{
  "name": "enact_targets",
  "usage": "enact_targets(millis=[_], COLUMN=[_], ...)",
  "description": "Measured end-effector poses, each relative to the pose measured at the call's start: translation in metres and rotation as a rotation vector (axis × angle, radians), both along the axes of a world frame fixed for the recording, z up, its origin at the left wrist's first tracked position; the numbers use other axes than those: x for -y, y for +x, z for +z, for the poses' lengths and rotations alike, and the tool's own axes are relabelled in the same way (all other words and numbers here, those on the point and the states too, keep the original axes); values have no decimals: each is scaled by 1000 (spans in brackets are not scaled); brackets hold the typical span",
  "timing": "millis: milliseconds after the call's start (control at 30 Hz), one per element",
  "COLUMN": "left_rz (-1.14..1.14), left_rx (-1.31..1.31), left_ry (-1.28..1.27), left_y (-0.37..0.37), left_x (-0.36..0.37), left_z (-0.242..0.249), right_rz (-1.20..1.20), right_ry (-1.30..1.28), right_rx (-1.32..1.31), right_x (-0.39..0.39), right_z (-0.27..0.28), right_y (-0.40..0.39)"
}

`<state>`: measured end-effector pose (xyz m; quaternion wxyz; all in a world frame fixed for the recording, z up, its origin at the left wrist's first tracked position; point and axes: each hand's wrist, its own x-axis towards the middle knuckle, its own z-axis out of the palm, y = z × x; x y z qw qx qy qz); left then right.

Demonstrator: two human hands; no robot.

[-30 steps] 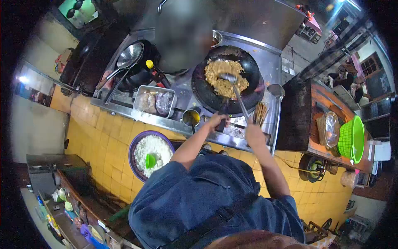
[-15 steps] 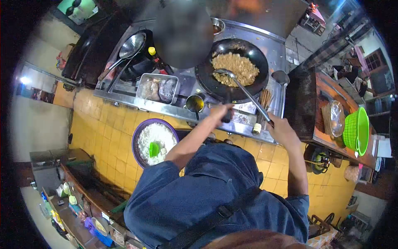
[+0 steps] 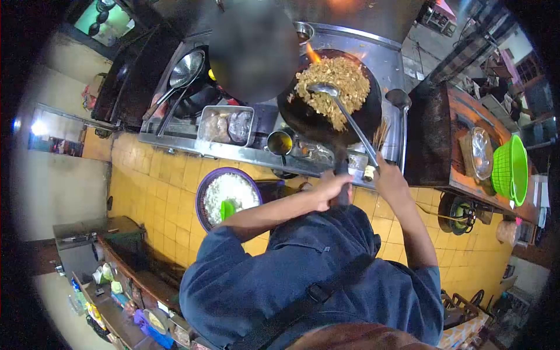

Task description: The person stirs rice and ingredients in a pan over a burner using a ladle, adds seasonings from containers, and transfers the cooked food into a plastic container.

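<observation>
Fried rice (image 3: 335, 87) heaps up in a dark wok (image 3: 297, 116) on the steel stove (image 3: 251, 154), with a flame behind it. My left hand (image 3: 333, 191) is closed around the wok's handle, near my waist. In my right hand (image 3: 389, 178) is the handle of a long metal ladle (image 3: 356, 127); its bowl is over the rice. A small pot of yellow liquid (image 3: 280, 142) stands left of the handle.
A metal tray of bagged food (image 3: 226, 126) and a second wok with a strainer (image 3: 186, 69) are on the left. Below them is a purple basket of white rice (image 3: 228, 195). Another ladle (image 3: 399, 99) lies at right. A green basket (image 3: 510, 170) stands far right.
The wok is tilted, its handle drawn toward my body and my left hand moved right with it. The rice has risen and spread, and a flame shows at the wok's far edge.
</observation>
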<state>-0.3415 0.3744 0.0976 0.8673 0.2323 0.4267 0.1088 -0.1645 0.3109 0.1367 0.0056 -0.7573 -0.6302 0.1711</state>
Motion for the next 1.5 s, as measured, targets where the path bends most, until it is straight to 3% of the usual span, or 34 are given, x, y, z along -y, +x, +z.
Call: enact_targets(millis=[100,167,200,267,300,400,467,500,567,600,667,733,767,867,967,1033,1067,1100,1167,1200,1233,1300,1400,1500], left_rz=[-142,-44,-44,-37,43,-108,-64,-31,94,89,87,96,111,82,105,97,121,124,110,88,88,46,51,80], left_rx=[-183,-15,-14,72,-35,10,-62,5,154,66,-66,-24,10,-18,-28,-43,-5,-3,-2,63,68,38,56,49], left_ry=[139,356,348,582,179,110,61,196,431,481,510,452,409,398,352,345,339,335,331,332,332,352,350,276], left_y=[4,2,-4,-5,-1,-8,-6,-4,7,8,15,15,16,14,13,13,14,13,11,10,10,7,5,10], left_x=[-36,-82,-73,-59,-38,-24,-40,-55,-84,-97,-113,-115,-119,-123,-120,-120,-123,-123,-122,-125,-127,-131,-130,-131], left_z=[0,-62,-68,-67,-19,5,-23,-41,-128,-147,-134,-151,-159,-169,-157,-161,-171,-169,-162,-169,-175,-183,-166,-161], right_rz=[58,92,93,-68,-79,-185,-205,-202,-244,-284,-345,-232,-214,-213,-216,-543,-428,-425,-373,-532,-454,-97,-127,-168], right_ry=[126,-5,-13,-70,23,-20,203,199,398,380,346,301,230,158,219,208,430,428,94,-20,-94,276,170,14], right_rx=[-106,151,151,153,147,101,-136,-140,-192,-150,-79,-47,10,30,-141,-139,-107,-104,-779,-862,-826,-303,-242,-37], right_x=[6,5,4,-16,-19,-14,6,4,-1,-15,-49,-74,-83,-87,-73,-74,-75,-84,-108,-101,-99,-75,-42,-55], right_z=[0,-2,-9,-33,-44,30,46,43,28,18,-46,-127,-140,-80,-71,-112,-174,-195,-210,-100,-75,-46,-15,-56], right_y=[4,1,0,8,19,25,32,29,21,9,-2,1,4,13,26,13,12,16,29,16,34,43,41,24])
